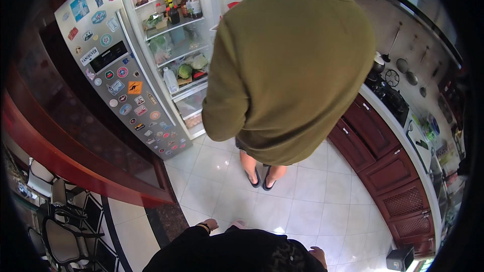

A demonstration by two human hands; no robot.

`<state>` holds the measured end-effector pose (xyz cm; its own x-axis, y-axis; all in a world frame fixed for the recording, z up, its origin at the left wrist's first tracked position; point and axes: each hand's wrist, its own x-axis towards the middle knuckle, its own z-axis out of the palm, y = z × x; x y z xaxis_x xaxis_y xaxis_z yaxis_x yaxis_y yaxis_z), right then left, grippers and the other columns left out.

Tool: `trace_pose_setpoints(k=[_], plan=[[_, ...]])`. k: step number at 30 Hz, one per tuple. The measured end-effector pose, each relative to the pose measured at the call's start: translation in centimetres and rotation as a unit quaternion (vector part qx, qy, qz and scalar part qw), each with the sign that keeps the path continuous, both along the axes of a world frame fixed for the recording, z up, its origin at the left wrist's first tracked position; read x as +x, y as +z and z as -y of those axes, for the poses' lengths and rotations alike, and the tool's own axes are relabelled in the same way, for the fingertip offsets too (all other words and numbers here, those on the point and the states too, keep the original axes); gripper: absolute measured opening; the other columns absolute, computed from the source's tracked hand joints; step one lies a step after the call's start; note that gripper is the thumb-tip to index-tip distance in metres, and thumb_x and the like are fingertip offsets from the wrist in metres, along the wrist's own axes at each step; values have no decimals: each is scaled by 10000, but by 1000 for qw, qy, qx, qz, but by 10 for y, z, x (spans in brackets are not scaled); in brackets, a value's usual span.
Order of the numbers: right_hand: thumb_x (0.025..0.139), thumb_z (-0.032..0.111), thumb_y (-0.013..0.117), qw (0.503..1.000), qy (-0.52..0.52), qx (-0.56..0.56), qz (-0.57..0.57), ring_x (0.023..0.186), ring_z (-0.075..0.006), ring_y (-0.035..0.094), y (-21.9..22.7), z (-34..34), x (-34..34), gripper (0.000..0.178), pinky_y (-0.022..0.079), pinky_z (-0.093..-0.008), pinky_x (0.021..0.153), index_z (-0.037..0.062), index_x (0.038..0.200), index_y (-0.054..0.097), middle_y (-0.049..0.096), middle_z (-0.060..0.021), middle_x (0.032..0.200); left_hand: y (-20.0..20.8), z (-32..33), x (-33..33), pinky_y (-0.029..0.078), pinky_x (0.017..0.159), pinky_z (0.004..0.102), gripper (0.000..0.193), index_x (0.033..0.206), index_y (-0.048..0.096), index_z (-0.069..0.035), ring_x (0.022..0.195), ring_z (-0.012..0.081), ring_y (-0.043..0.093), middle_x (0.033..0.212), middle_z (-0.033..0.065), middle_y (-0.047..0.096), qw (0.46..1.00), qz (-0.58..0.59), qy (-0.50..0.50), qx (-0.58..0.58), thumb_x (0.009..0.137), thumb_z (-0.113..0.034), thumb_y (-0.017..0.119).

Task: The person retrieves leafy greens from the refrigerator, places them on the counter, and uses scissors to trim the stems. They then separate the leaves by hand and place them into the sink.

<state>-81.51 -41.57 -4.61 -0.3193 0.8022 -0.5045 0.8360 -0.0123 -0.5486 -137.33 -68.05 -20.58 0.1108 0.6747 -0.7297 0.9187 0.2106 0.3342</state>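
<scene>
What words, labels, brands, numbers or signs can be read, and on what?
White sticker on the fridge door: legible lettering, not copied here.
Orange sticker: animal picture.
Other stickers: mostly too small to read.
Dark door panel: marking too small.
Shelf jars: labels too blurred.

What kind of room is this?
It looks like a kitchen, probably in a home. There's an open fridge, a black stove and cooking tools hanging up.
</scene>
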Motion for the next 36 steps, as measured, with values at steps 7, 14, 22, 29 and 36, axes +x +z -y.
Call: trace_pose_setpoints(k=[7,14,22,29,36], plan=[[803,354,663,993,42,57,95,921,-336,687,-26,-47,163,431,553,-416,815,43,1100,692,716,-165,969,20,-45,70,483,770,552,294,942,720,-82,874,379,662,900,173,679,995,-84,-50,-37,882,-333,580],[859,197,581,958,-236,155,-53,808,-289,701,49,-81,383,310,547,-357,753,45,1105,692,711,-187,863,59,-274,285,522,722,432,317,896,714,-58,844,315,686,824,158,706,988,113,94,49,875,-345,580],[923,137,597,847,-408,229,-254,792,-223,717,128,-214,565,269,549,-333,736,29,1163,651,723,-142,864,190,-632,615,534,856,304,292,1213,602,-6,1005,179,674,1079,135,704,910,294,28,290,953,-137,620],[893,135,642,886,-390,239,-82,810,-277,704,127,-262,661,280,553,-348,721,58,1161,663,719,-153,895,324,-768,851,512,855,259,260,1233,602,-2,971,133,651,1056,68,687,812,513,75,268,1001,-112,560],[880,130,657,800,-575,162,-49,813,-239,698,86,-213,782,297,555,-342,736,23,1157,656,721,-156,894,329,-838,1102,531,777,260,240,1188,647,-35,902,144,670,1023,76,695,826,523,-138,156,975,-135,596]])
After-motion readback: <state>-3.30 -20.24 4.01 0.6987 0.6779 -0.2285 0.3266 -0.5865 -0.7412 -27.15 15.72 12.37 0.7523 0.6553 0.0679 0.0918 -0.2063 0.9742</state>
